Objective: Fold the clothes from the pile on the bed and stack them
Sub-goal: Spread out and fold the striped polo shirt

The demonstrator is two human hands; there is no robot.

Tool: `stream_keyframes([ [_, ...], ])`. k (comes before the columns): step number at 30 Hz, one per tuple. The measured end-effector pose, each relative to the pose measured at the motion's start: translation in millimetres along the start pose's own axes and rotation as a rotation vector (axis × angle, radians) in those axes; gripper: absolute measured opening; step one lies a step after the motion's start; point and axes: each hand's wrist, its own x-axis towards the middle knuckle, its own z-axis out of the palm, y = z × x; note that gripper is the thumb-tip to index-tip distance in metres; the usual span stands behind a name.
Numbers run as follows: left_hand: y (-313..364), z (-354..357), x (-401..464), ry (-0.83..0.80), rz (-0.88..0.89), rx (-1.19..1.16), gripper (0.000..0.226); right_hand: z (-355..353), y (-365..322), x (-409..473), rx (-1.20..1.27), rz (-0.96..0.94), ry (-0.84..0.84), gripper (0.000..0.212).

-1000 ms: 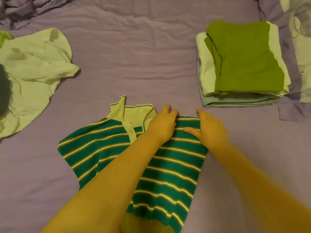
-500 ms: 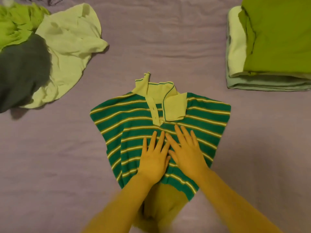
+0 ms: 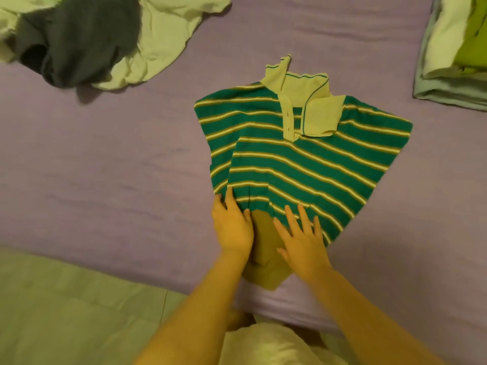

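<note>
A green polo shirt [image 3: 303,154] with white and tan stripes and a pale collar lies flat on the purple bed [image 3: 105,167], its sides folded in. My left hand [image 3: 232,225] lies flat on the shirt's lower left edge, fingers straight. My right hand [image 3: 303,238] presses flat on the lower hem, fingers spread. Between the hands a plain olive part [image 3: 263,254] of the shirt shows. The unfolded pile [image 3: 87,35], a dark grey garment over pale ones, sits at the upper left. The folded stack [image 3: 453,48] sits at the upper right.
The bed's near edge [image 3: 131,270] runs along the bottom, with pale floor [image 3: 66,312] beyond it. Bare purple sheet lies left of the shirt and between shirt and stack.
Both hands slid down the shirt from the collar to the lower hem, smoothing it. The view shifted down toward the bed's near edge.
</note>
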Motion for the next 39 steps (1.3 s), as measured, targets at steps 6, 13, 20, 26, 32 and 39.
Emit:
stream_keyframes([
  [6,-21,-8,-6,-0.117,-0.062,-0.244,0.052,-9,8,-19,0.260,-0.017,0.163,0.050],
  [13,-50,-22,-6,-0.288,0.207,-0.053,0.038,-1,12,-16,0.268,-0.024,0.244,0.012],
  [20,-55,-27,-3,-0.476,0.537,0.135,0.034,22,32,-52,0.253,-0.146,0.327,0.013],
  [26,-55,-15,3,-0.198,0.286,-0.023,0.026,24,-19,-50,0.566,0.356,0.589,0.021],
  [32,-81,-13,-16,-0.309,0.640,0.051,0.035,51,-67,-65,0.464,0.282,0.352,0.030],
  [39,-93,-11,-46,-0.200,1.084,0.256,0.077,54,-56,-74,0.382,0.310,0.321,0.041],
])
